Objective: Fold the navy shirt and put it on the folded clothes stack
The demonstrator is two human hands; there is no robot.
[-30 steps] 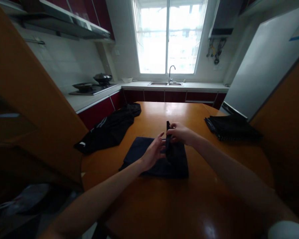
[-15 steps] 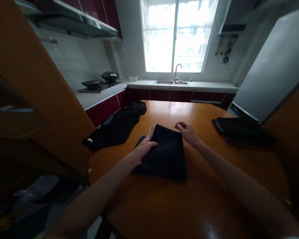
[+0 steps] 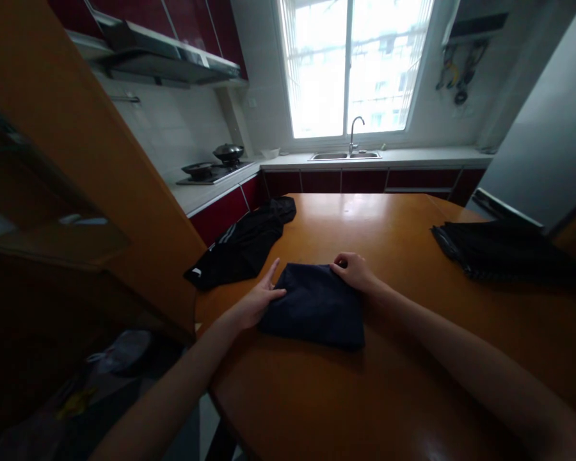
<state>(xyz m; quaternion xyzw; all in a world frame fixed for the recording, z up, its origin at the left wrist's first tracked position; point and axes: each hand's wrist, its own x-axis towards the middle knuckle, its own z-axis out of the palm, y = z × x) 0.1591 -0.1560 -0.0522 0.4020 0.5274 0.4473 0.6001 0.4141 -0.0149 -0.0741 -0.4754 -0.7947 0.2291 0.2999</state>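
Note:
A folded dark navy cloth point(image 3: 317, 307) lies flat on the orange wooden table point(image 3: 393, 384) in front of me. My left hand point(image 3: 256, 298) rests at the cloth's left edge with its fingers stretched out and the thumb on the fabric. My right hand point(image 3: 354, 270) sits at the cloth's far right corner, fingers curled and pinching that corner.
An unfolded black garment point(image 3: 242, 246) with a white label hangs over the table's left edge. A stack of folded dark clothes point(image 3: 499, 251) lies at the right. Behind are a counter with a sink point(image 3: 345, 155), a stove with pans point(image 3: 216, 168), and a grey fridge point(image 3: 547, 147).
The raised flap of the cloth was laid over to the left, making a smaller fold. Both hands then moved to the cloth's edges. My view shifted left and down.

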